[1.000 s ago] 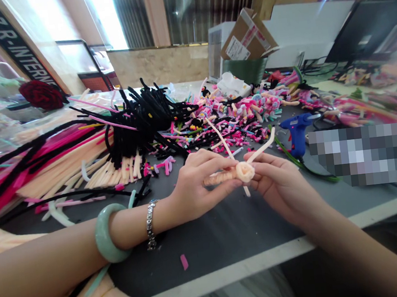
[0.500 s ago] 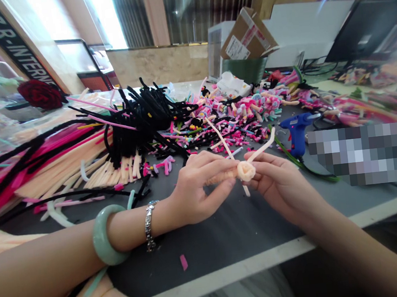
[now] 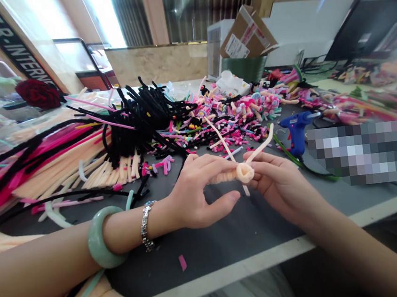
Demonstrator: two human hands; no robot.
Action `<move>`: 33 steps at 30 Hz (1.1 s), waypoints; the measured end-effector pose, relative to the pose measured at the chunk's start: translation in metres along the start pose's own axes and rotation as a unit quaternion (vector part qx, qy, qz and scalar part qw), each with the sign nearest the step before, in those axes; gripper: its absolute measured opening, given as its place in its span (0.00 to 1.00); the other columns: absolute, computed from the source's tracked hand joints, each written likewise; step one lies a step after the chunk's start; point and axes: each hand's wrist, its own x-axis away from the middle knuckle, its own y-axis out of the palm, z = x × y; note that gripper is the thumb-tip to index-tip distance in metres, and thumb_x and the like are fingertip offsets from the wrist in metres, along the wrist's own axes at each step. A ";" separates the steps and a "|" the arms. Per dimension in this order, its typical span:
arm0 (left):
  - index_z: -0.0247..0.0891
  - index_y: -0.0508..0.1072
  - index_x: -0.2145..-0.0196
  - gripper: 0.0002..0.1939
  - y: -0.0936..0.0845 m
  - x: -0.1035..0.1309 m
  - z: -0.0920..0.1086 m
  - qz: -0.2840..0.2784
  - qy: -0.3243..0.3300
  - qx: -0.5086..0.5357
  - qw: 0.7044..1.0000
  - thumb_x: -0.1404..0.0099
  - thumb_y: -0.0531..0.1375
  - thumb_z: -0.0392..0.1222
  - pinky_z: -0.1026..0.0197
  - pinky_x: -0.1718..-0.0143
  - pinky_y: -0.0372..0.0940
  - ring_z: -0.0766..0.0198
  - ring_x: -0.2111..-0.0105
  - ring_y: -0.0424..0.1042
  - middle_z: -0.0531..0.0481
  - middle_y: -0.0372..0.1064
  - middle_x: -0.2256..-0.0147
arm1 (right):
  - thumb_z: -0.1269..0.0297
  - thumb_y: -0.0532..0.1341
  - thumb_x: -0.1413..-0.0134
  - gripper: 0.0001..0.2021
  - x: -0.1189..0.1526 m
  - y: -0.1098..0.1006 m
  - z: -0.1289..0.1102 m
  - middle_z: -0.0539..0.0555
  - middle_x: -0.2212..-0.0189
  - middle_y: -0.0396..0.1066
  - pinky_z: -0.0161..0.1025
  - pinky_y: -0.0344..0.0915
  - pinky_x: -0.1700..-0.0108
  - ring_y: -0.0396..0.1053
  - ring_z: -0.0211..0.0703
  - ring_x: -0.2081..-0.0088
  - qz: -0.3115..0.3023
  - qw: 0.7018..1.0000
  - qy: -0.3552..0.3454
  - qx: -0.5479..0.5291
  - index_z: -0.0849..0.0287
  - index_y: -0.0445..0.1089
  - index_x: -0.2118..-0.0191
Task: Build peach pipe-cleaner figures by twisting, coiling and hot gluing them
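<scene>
A peach coil of fuzzy pipe cleaner [image 3: 246, 172] is held above the dark tabletop, its hollow round end facing me. One loose end sticks up to the right, and a thin pale strip crosses behind it. My right hand [image 3: 275, 171] pinches the coil's right end, the fingertips partly hidden behind it. My left hand [image 3: 201, 190] lies along the left part of the coil, index finger stretched over its top. Its thumb stands clear below, apart from the coil. On the left arm are a green bangle [image 3: 105, 237] and a silver bracelet [image 3: 146, 227].
Black pipe cleaners [image 3: 145, 111] and peach ones [image 3: 58, 168] are heaped at left. Colourful cut pieces [image 3: 230, 112] spread behind my hands. A blue glue gun [image 3: 298, 131] stands at right, near a blurred-out patch. A cardboard box [image 3: 246, 34] sits in a green bin [image 3: 247, 68].
My left thumb has come off the coil and dropped away, opening a gap below it. The coil's end has tipped slightly, showing more of its hollow. My right hand keeps its pinch.
</scene>
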 end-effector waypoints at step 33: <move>0.36 0.73 0.63 0.07 0.008 0.000 0.003 0.067 0.025 -0.027 0.997 0.40 0.62 0.40 0.60 0.60 0.63 0.64 0.64 0.72 0.47 0.73 0.64 | 0.71 0.67 0.56 0.07 0.001 0.000 0.003 0.48 0.74 0.71 0.31 0.65 0.70 0.68 0.32 0.73 -0.029 0.999 0.025 0.023 0.60 0.74 0.67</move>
